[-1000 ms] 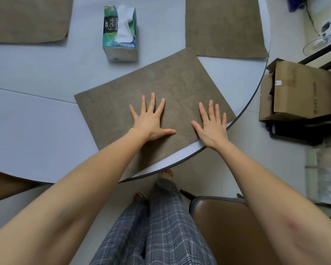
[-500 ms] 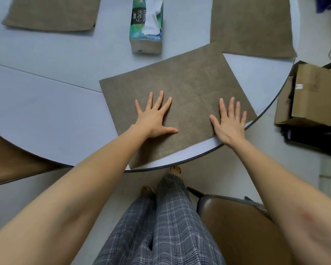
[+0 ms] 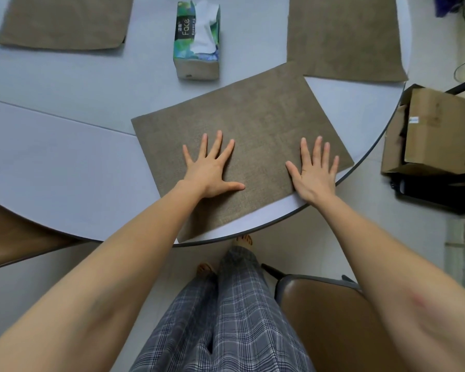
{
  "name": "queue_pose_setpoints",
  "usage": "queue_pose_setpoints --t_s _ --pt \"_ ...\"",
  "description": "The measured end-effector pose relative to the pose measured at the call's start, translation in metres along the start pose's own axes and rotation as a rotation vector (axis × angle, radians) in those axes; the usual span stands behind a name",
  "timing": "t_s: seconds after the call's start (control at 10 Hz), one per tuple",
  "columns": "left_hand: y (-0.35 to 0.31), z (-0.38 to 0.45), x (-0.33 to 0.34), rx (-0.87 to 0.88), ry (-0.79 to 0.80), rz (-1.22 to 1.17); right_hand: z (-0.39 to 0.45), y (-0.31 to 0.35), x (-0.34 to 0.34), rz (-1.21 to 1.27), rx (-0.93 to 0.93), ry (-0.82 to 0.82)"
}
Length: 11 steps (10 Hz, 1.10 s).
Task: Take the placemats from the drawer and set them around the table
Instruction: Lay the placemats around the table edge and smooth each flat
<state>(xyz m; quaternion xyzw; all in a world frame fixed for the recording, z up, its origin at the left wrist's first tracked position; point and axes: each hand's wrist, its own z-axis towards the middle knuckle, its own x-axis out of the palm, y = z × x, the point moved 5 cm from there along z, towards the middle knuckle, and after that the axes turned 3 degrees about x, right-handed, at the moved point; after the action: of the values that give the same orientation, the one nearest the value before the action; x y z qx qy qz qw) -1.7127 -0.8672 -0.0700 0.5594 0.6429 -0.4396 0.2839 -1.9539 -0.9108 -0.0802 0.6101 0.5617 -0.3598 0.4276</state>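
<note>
pale tiled floor (image 3: 346,210), brown chair (image 3: 333,331), cardboard box (image 3: 440,130)

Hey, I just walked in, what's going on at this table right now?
A person is laying placemats around a round white table. Both the left hand and the right hand lie flat, fingers spread, on the nearest placemat, which sits at an angle near the table's edge. Two more placemats are already down: one at far left, one at far right. A tissue box stands between them, and a cardboard box sits on the floor to the right.
</note>
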Motion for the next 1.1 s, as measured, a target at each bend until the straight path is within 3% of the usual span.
queue_pose_setpoints --t_s 0.6,0.7,0.8,0.9,1.1 --pt "-0.003 -0.001 -0.005 -0.016 -0.002 -0.033 -0.003 0.002 -0.002 -0.007 0.004 -0.009" --pt "-0.009 0.007 -0.023 -0.002 -0.116 -0.014 -0.003 0.005 -0.013 -0.05 0.009 -0.1" --pt "-0.021 0.032 -0.052 0.055 -0.256 -0.012 0.011 0.014 -0.036 -0.025 -0.033 -0.283" --pt "-0.031 0.069 -0.07 0.056 -0.259 -0.016 0.045 0.03 -0.05 0.046 -0.147 -0.277" --pt "-0.019 0.119 -0.046 -0.12 -0.102 -0.033 0.129 0.07 -0.061 -0.042 -0.362 -0.233"
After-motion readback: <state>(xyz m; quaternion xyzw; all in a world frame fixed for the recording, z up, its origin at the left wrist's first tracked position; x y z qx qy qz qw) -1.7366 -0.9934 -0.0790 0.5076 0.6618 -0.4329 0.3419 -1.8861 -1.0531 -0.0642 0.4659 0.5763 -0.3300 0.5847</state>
